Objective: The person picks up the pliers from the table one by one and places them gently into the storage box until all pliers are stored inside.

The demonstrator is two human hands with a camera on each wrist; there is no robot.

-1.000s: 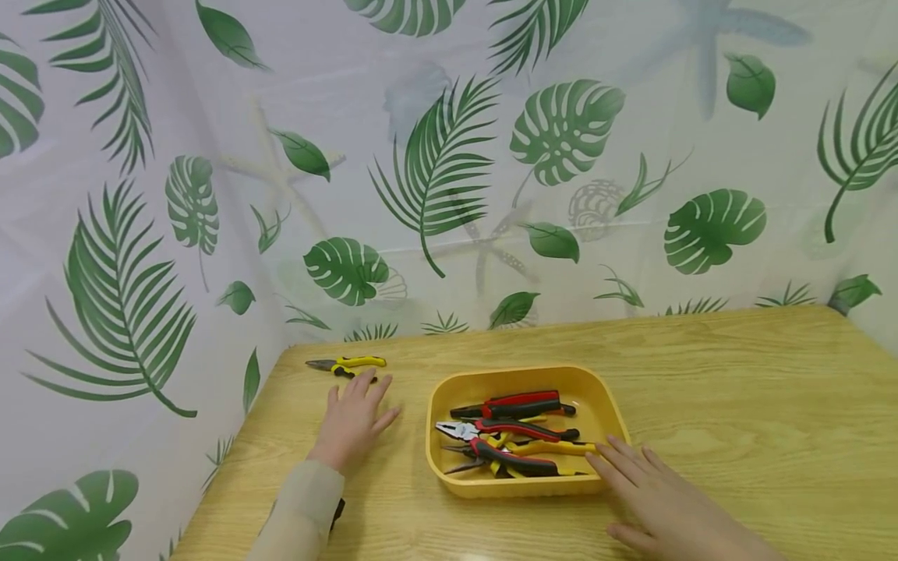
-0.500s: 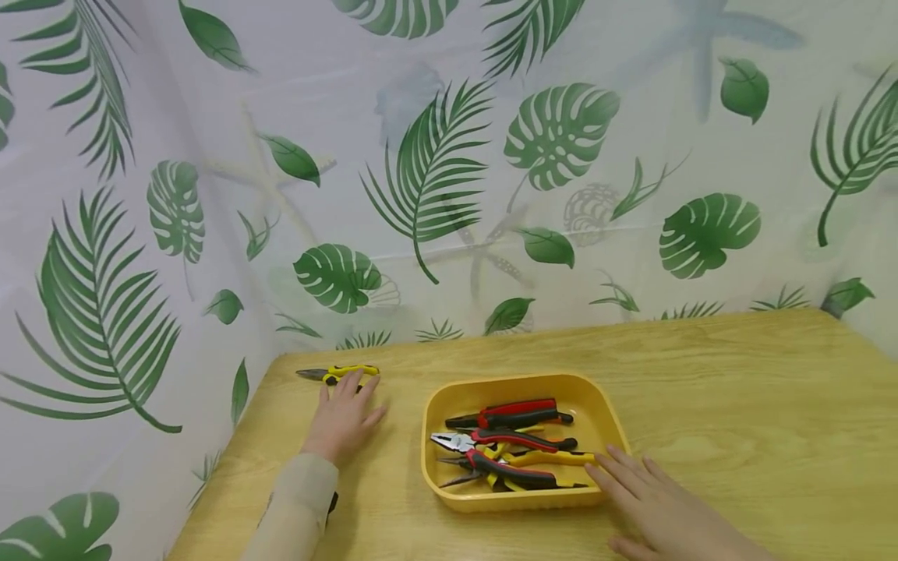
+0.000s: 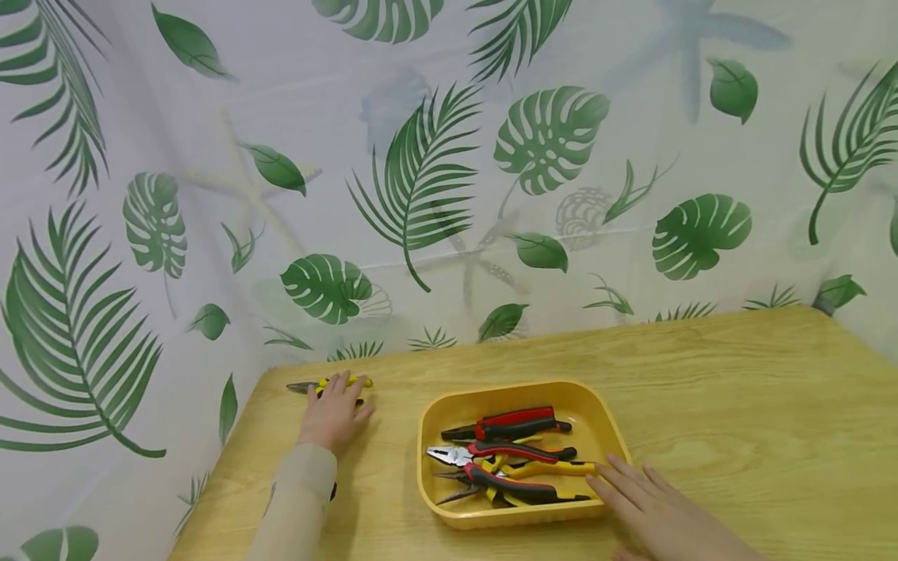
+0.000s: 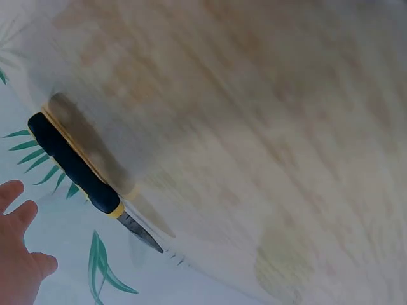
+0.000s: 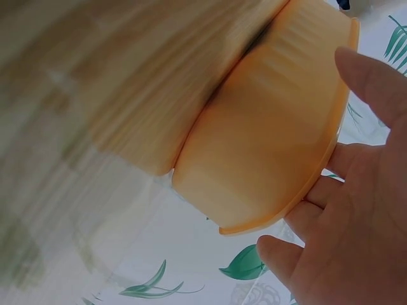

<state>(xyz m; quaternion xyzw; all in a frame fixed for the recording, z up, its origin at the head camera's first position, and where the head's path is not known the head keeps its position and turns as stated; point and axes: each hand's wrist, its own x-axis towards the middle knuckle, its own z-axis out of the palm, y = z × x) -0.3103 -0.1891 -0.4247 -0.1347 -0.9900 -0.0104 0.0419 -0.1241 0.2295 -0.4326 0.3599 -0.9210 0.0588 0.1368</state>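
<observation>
Long-nose pliers with yellow-and-black handles [image 3: 302,386] lie at the far left of the table. My left hand [image 3: 333,413] hovers at their handles, fingers spread, partly covering them in the head view. In the left wrist view a gap shows between its fingertips and the pliers [image 4: 76,162]. My right hand [image 3: 652,506] rests its fingers on the right rim of a yellow plastic basket [image 3: 589,417]; the thumb stays apart. Inside lie several pliers: red-and-black ones [image 3: 515,423], combination pliers with silver jaws [image 3: 449,455], and yellow-handled ones [image 3: 554,469], partly overlapping.
The wood-grain table [image 3: 737,421] stretches to the right of the basket. Behind and to the left, a white curtain [image 3: 295,218] printed with green leaves borders the table's edges.
My left hand has moved forward over the handles of the pliers. The right hand stays on the basket rim. The head view has shifted slightly to the right and up.
</observation>
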